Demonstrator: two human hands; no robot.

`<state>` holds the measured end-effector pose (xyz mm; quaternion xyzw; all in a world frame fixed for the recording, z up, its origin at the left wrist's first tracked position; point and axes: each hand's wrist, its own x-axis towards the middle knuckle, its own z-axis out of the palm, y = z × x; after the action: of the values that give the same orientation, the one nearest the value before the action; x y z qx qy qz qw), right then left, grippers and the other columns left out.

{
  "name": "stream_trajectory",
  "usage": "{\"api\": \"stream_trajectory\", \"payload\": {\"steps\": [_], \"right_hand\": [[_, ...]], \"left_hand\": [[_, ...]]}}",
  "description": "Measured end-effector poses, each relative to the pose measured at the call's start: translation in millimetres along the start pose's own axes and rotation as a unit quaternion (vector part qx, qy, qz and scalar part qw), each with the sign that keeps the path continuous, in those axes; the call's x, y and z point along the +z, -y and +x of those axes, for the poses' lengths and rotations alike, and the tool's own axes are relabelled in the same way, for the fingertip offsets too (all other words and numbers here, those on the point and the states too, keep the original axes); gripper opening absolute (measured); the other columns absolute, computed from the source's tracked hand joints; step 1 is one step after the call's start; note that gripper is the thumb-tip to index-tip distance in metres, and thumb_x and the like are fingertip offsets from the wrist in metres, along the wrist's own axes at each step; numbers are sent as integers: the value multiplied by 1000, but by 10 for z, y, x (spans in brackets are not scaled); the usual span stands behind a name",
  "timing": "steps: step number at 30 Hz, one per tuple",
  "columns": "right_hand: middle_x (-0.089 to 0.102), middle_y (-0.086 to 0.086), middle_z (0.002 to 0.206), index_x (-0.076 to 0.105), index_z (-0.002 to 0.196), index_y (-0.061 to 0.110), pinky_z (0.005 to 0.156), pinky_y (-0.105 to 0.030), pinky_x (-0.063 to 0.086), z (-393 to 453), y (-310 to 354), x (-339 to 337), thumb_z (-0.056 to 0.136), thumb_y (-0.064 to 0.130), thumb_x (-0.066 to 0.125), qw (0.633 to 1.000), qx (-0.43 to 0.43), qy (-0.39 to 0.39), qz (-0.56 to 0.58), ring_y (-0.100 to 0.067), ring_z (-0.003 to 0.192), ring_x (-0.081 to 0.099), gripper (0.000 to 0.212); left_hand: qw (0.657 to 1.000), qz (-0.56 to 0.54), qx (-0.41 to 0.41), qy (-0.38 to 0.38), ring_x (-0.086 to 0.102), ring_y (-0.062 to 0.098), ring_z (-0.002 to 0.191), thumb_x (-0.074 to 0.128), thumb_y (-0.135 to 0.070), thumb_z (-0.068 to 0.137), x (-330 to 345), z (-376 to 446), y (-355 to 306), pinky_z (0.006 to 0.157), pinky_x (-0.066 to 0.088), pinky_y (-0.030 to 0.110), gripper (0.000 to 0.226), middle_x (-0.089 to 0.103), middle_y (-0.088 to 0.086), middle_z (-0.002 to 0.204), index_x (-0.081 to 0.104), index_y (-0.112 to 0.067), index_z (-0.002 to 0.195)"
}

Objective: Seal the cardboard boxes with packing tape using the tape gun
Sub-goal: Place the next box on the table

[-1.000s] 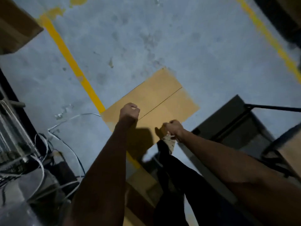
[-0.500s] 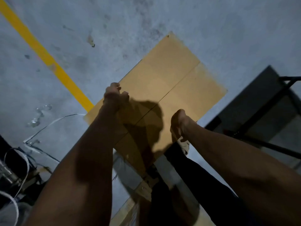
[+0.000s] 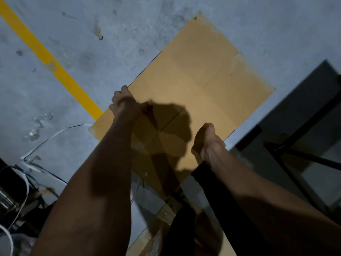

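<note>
A flattened cardboard box [image 3: 193, 85] is gripped at its near end by both hands, the left hand [image 3: 125, 106] curled over the left edge, the right hand [image 3: 207, 143] clamped on the right corner. The smooth tan rectangle, crossed by a dark seam and faint creases, is held above a mottled grey concrete floor [image 3: 129, 34], its long axis running away to the upper right. A yellow painted line [image 3: 55, 65] lies to the left.

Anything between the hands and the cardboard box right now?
No. Both hands are already on the cardboard box: the left hand grips its left edge, the right hand grips the near right edge. No tape gun is in view.
</note>
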<state>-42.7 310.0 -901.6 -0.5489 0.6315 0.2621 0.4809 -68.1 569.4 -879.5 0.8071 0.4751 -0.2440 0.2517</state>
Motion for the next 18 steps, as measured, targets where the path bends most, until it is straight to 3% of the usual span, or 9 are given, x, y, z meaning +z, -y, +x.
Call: {"api": "stream_trajectory", "payload": {"steps": [1, 3, 5, 7, 11, 14, 18], "right_hand": [[63, -3, 114, 51, 128, 13, 93, -42, 58, -26, 46, -11, 87, 59, 58, 998, -25, -17, -47, -27, 99, 64, 62], [65, -5, 104, 57, 121, 11, 89, -50, 59, -174, 169, -64, 64, 69, 63, 992, -52, -21, -111, -30, 96, 67, 81], [67, -4, 112, 60, 125, 14, 90, -46, 57, -240, 278, -119, 47, 77, 59, 991, -98, 2, -94, -32, 105, 67, 100], [65, -7, 122, 60, 128, 12, 89, -46, 53, -409, 413, -228, 56, 78, 59, 982, -145, 6, -122, -30, 110, 64, 98], [58, -4, 136, 60, 139, 12, 107, -48, 43, -714, 711, -447, 90, 64, 56, 937, -281, 48, -200, -25, 124, 52, 71], [59, -8, 141, 60, 141, 14, 109, -51, 44, -978, 829, -491, 88, 67, 55, 914, -327, 61, -234, -29, 128, 53, 75], [62, -9, 128, 61, 133, 15, 105, -57, 48, -1637, 1014, -561, 73, 80, 51, 885, -364, 52, -286, -33, 123, 54, 88]], "left_hand": [[1000, 4, -7, 0, 40, 38, 134, 78, -63, 78, -42, 7, -27, 110, 30, 50, 92, 42, 18, 143, 37, -11, 143], [1000, 11, -12, -7, 39, 37, 135, 79, -65, 75, -138, 5, -65, 110, 30, 49, 94, 43, 18, 143, 40, -11, 141], [999, 16, 0, -30, 40, 37, 136, 76, -69, 75, -217, -32, -110, 110, 30, 49, 96, 43, 19, 142, 41, -10, 141], [997, 11, 10, -77, 44, 38, 133, 72, -74, 74, -312, -108, -125, 108, 33, 48, 97, 48, 20, 139, 45, -6, 137], [987, -38, -37, -154, 53, 42, 123, 58, -85, 75, -526, -349, -94, 102, 40, 47, 99, 58, 25, 126, 58, 2, 120], [980, -96, -96, -143, 53, 40, 124, 53, -89, 74, -712, -561, -19, 103, 43, 47, 103, 58, 24, 127, 60, 2, 121], [968, -154, -129, -148, 63, 39, 108, 49, -99, 61, -1063, -1020, -9, 94, 52, 48, 113, 65, 21, 114, 65, 0, 113]]}}
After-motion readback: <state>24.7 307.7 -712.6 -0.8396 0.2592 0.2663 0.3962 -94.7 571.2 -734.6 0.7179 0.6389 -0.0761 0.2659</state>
